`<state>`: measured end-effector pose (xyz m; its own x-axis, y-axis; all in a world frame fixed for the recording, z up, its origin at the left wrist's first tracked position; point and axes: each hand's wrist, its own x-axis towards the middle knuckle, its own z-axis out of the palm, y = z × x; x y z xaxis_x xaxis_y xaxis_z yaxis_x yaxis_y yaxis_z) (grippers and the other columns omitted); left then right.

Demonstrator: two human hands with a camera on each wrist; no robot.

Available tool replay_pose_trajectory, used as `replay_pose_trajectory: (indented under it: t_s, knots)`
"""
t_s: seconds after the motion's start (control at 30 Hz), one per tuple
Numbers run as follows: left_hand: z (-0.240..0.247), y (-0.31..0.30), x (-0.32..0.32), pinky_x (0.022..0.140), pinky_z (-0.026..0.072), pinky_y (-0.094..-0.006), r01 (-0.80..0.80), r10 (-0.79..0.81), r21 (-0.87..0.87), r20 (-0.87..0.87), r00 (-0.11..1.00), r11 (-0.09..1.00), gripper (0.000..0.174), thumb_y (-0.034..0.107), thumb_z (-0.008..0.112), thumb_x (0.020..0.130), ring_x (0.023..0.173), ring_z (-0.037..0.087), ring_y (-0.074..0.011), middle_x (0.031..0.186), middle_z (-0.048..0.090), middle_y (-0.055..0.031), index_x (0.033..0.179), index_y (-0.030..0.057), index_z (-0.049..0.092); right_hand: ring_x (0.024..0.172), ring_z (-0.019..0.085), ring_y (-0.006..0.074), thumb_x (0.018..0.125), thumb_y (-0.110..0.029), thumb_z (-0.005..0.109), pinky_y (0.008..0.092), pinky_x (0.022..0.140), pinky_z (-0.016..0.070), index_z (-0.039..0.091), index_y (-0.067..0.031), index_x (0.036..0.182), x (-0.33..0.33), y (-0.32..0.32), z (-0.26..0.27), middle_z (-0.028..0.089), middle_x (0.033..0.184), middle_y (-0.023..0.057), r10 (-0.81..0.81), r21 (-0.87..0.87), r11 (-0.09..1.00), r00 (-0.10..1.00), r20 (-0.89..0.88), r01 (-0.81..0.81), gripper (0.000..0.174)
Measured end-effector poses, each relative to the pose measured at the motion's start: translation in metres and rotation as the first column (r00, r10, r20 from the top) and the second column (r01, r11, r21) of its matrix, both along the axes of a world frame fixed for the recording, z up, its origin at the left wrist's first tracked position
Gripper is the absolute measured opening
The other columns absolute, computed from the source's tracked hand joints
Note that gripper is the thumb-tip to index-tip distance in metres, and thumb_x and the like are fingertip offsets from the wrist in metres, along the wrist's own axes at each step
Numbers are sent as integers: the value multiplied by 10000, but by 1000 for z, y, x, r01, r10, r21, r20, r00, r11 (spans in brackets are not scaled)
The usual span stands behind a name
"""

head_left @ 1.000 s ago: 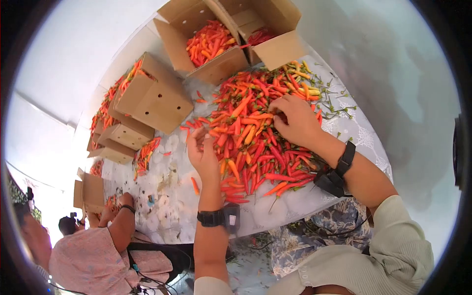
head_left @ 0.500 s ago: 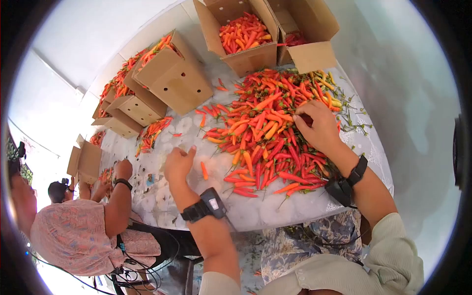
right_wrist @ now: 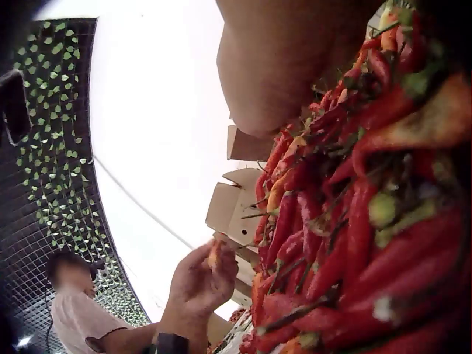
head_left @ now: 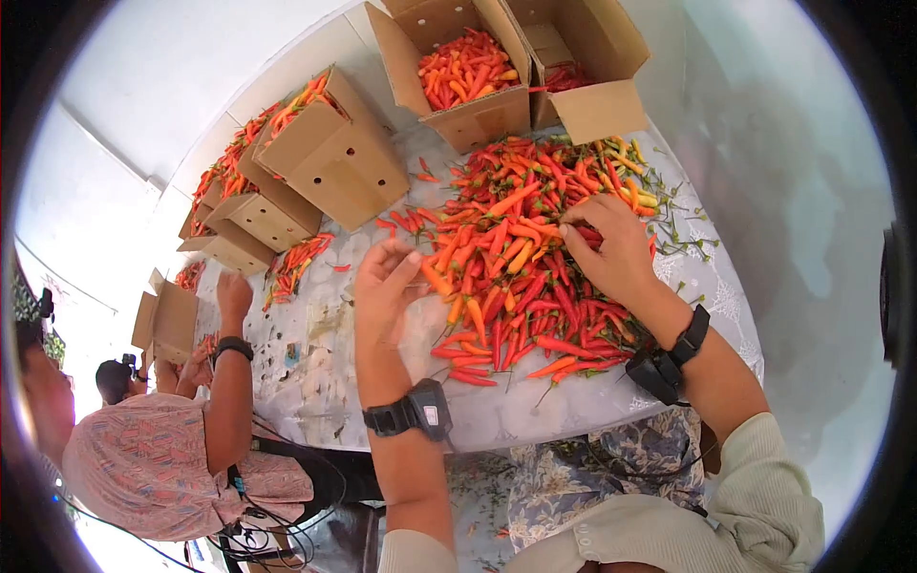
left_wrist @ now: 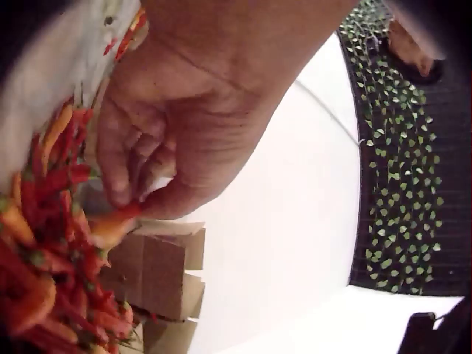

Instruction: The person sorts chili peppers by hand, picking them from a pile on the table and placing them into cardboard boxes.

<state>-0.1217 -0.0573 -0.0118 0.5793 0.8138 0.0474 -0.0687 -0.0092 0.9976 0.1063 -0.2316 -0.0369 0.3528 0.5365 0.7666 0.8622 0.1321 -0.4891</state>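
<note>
At the far left, a neighbour in a pink patterned shirt (head_left: pixel 143 463) sits at the table (head_left: pixel 564 415), one arm raised near a small open box (head_left: pixel 174 320). Next come brown boxes (head_left: pixel 334 177) (the nearest has round holes in its side), with red and orange peppers showing at their tops. A small heap of peppers (head_left: pixel 294 267) lies beside them.

The left hand (head_left: pixel 387 286) is above the table, its thumb and fingers pinching one orange pepper (head_left: pixel 437 278) at the left edge of the big pile. The left wrist view shows the thumb and fingertips meeting on it.

Behind the pile stand two more open boxes: a left one (head_left: pixel 480 122) holding red and orange peppers, and a right one (head_left: pixel 604 113) with darker red ones inside. The big pile of peppers (head_left: pixel 521 310) spreads over the table in front of them, mostly red and orange, with yellower ones at its upper right.

The right hand (head_left: pixel 616 250) rests over the right part of the pile, fingers curled inward; I cannot tell whether they grip a pepper. Loose green stems (head_left: pixel 690 234) are scattered at the right edge of the table.
</note>
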Motion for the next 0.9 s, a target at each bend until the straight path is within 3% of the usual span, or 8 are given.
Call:
replay_pose_trajectory:
  t_s: [0.07,0.17,0.27,0.5,0.6,0.7,0.8,0.9]
  knots:
    - [-12,-14,20,593,510,-219,109,-84,-65,308,948,992,155,86,632,846,726,594,-93,882,607,-3,976,89,547,766,569,292,753,-125,650,385,673,452,614,-54,811,-7,-2,8,591,775,99,41,24,999,999,12,-42,99]
    - [-17,-48,51,609,523,-216,136,-109,-93,249,962,986,139,73,625,854,750,584,-90,918,596,-21,958,82,533,782,575,293,757,-154,670,387,682,459,614,-59,874,-17,-8,13,594,805,99,201,-72,977,979,-17,-202,161]
    - [-18,-61,59,621,525,-215,143,-127,-43,261,957,989,146,68,619,856,796,577,-91,936,582,-23,962,77,519,801,585,292,751,-171,690,383,695,469,610,-65,929,-27,-10,13,598,834,104,306,-56,948,948,-91,-312,222]
    - [-22,-62,48,644,494,-218,315,-334,151,121,935,937,195,98,629,855,796,570,-102,907,569,-47,992,27,508,803,589,287,744,-84,671,377,693,475,598,-55,941,-26,-5,4,605,843,105,345,-18,934,916,-203,-356,212]
    - [-27,-67,53,615,470,-210,340,-344,353,-53,937,871,221,108,618,865,760,561,-97,892,564,-51,1034,12,512,799,586,290,742,-56,661,373,690,474,599,-55,926,-25,-4,0,606,832,102,427,-59,900,902,-68,-431,193]
    - [-24,-72,56,610,463,-209,301,-316,297,2,949,906,232,126,608,876,733,547,-94,892,561,-50,1055,9,516,807,582,292,741,-41,649,374,695,471,604,-60,916,-24,-1,-5,610,852,95,374,-59,924,926,-50,-377,181]
    - [-15,-66,49,604,455,-217,356,-349,134,-76,934,925,226,136,582,895,735,534,-90,887,540,-43,1071,14,511,790,575,294,740,-30,638,386,690,469,610,-61,915,-28,1,-1,601,854,93,244,-16,970,970,-19,-244,180]
    - [-20,-61,49,562,433,-213,135,-153,235,61,986,962,201,110,549,905,652,526,-90,838,547,-44,1081,25,501,804,561,284,742,-50,637,393,718,456,615,-59,923,-23,11,4,588,844,94,142,21,990,988,57,-143,183]
